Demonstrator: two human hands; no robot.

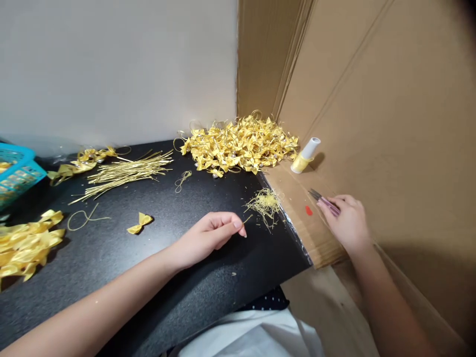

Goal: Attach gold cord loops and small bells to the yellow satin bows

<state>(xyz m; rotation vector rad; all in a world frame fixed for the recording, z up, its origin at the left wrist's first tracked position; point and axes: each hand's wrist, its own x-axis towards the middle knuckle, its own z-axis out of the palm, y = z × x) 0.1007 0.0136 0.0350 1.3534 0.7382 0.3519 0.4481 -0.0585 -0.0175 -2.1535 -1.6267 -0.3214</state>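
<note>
Pinching yellow thread (end showing), left grip closed, right grip curled around snips

Bare forearms, white garment, dark white-dotted fabric

Apparently a craft workspace: heaped yellow bows, thread scraps, thread spool, snips, black worktop.

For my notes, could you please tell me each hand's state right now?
Left hand: closed, pinching a thin yellow cord.
Right hand: closed, holding small snips.
</note>
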